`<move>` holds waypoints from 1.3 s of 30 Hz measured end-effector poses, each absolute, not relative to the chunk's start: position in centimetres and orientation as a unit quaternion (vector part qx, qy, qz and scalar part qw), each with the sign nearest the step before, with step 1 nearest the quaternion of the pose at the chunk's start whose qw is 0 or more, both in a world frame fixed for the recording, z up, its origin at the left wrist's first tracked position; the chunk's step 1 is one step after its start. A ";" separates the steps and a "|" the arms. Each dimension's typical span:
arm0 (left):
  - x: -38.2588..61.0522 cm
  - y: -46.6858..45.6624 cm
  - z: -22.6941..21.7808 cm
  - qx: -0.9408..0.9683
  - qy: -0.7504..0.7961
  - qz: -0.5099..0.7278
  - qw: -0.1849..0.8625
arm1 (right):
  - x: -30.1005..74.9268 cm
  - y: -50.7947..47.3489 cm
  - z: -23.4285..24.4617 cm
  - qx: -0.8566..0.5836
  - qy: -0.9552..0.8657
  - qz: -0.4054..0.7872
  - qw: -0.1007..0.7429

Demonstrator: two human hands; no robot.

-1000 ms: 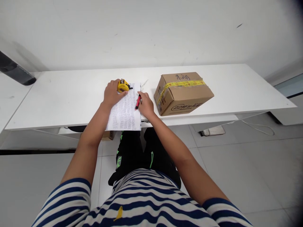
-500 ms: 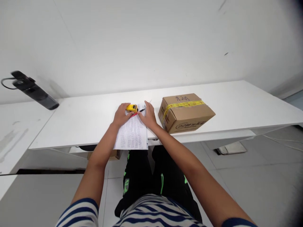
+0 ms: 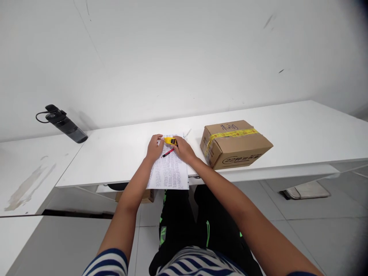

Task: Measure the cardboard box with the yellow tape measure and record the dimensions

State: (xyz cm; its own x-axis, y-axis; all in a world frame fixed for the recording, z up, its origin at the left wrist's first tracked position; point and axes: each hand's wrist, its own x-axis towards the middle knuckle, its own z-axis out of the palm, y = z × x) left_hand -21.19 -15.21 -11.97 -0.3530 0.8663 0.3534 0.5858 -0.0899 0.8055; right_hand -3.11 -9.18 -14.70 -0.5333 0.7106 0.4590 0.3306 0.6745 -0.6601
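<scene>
Over a printed sheet of paper (image 3: 169,174) at the table's front edge, both hands meet around a yellow tape measure (image 3: 170,141). My right hand (image 3: 184,149) is closed on its right side, fingers behind and thumb in front. My left hand (image 3: 154,147) is closed at its left end, with curled fingers and the thumb against it. Whether any blade is drawn out is too small to tell. A red and black pen (image 3: 168,153) lies slanted on the paper just below the tape measure, its upper end by my right thumb.
A taped cardboard box (image 3: 235,143) sits on the white table (image 3: 115,153) to the right of the paper. A dark water bottle (image 3: 67,126) stands at the far left by the wall. Under the table are another box (image 3: 148,196) and a flat pale object (image 3: 309,190) on the floor.
My right hand has moved from the paper's right edge and the pen onto the tape measure. The pen now lies on the paper. The camera view has shifted slightly.
</scene>
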 end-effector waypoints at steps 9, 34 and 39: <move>-21.5 -15.1 -11.6 0.495 0.607 0.549 0.291 | -3.2 -9.2 -15.2 -0.274 -0.835 0.260 0.401; -21.6 -14.5 -10.7 0.335 0.503 0.634 0.482 | -4.0 -7.8 -17.4 -0.158 -0.860 0.127 0.468; -21.7 -14.5 -10.6 0.304 0.499 0.680 0.444 | -4.1 -7.9 -17.2 -0.166 -0.853 0.137 0.474</move>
